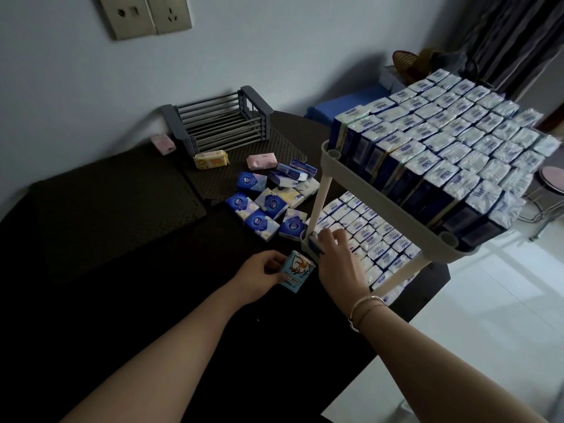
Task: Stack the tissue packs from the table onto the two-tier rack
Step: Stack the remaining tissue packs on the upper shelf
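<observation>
The two-tier rack (366,190) stands on the dark table at the right, both tiers packed with upright blue-and-white tissue packs. Several loose tissue packs (268,206) lie in a heap on the table left of the rack. My left hand (259,276) grips a light-blue pack with a cartoon print (295,271) just in front of the lower tier's corner. My right hand (338,257) reaches into that corner and pinches a blue pack (314,243) at the tier's rim, among the packs there.
A grey slatted basket (219,123) stands at the back against the wall. A yellow pack (211,159) and pink packs (262,161) lie near it. Wall sockets (143,15) are above. The table's edge and white floor (488,300) lie to the right.
</observation>
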